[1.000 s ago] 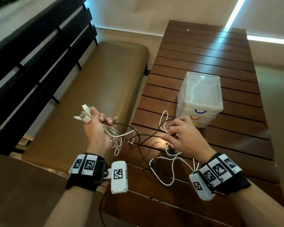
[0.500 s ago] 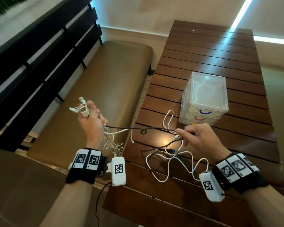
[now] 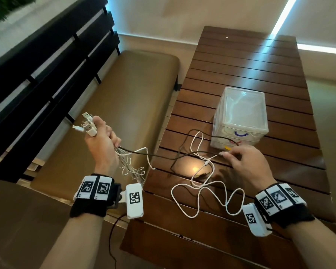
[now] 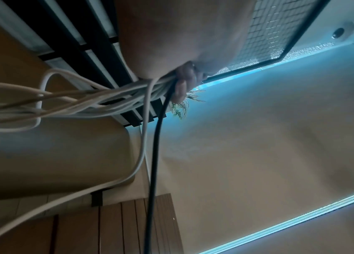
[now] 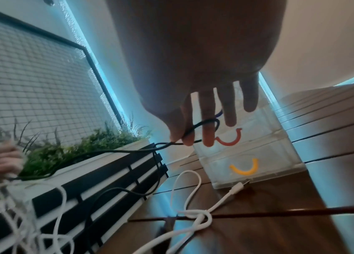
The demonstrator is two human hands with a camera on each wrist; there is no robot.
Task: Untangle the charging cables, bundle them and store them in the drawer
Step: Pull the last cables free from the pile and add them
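Head view: I see the left hand (image 3: 103,146) raised over the brown padded bench seat (image 3: 113,105), its grip clamped around a bundle of thin white charging cables (image 3: 124,160). White USB plugs (image 3: 86,125) stick out above the fist; loose white loops hang below the wrist. The left wrist view confirms the fingers (image 4: 182,86) curled round the white strands, with one black cable (image 4: 156,154) leaving the same fist.

That thin black charging cable (image 3: 163,155) runs from the left fist across to the right hand (image 3: 246,164), which I see held just above the dark slatted wooden counter (image 3: 250,74). In the right wrist view, thumb and forefinger (image 5: 184,130) pinch the black cable, which loops over the fingers; the other fingers hang straight.

A long white charging cable (image 3: 202,193) lies in loose loops on the counter near the right wrist; its plug end (image 5: 239,186) rests just beside the base of the clear plastic drawer unit (image 3: 241,117). The unit stands on the counter just beyond the right hand, with blue, red and yellow curved handles; its drawers are closed.
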